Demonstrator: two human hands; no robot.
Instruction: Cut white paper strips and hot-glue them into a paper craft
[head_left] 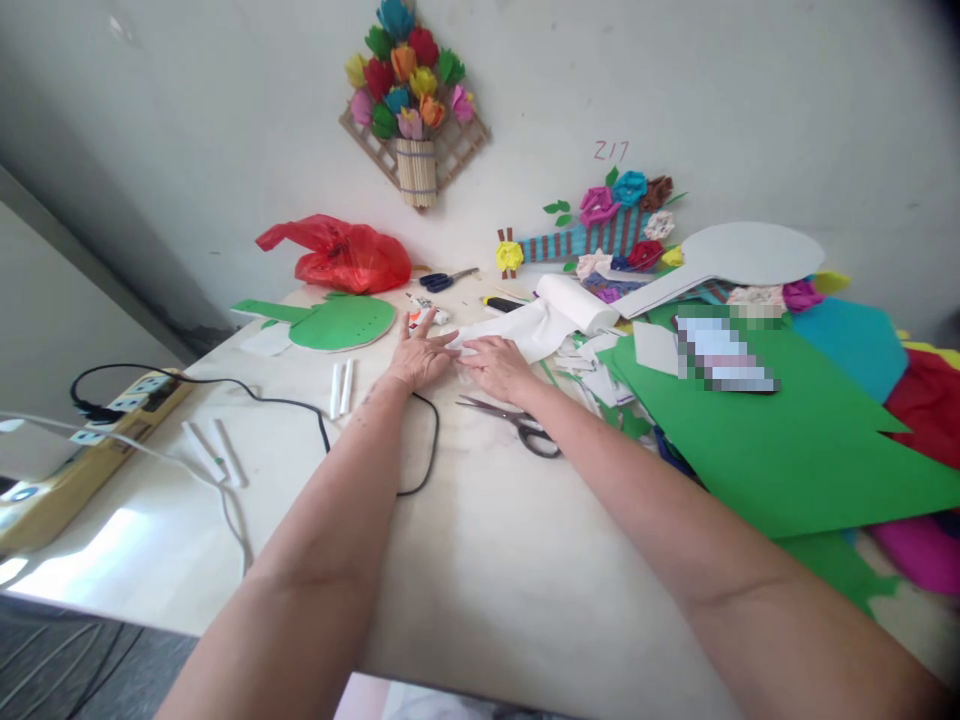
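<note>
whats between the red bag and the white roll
In the head view, between the red bag and the white roll lie blue-handled scissors and a black-and-yellow tool.

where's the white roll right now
In the head view, the white roll lies right of centre, beyond the right hand, with the striped craft piece behind it and paper scraps in front.

The person's left hand (421,357), fingers spread, and right hand (496,368) rest on the loose end of a white paper roll (589,305), to the roll's left. Scissors (519,418) lie nearer the person than the roll. White scraps (604,384) sit just in front of it, a green sheet (780,450) to its right, a red bag (352,262) well to its left.
</note>
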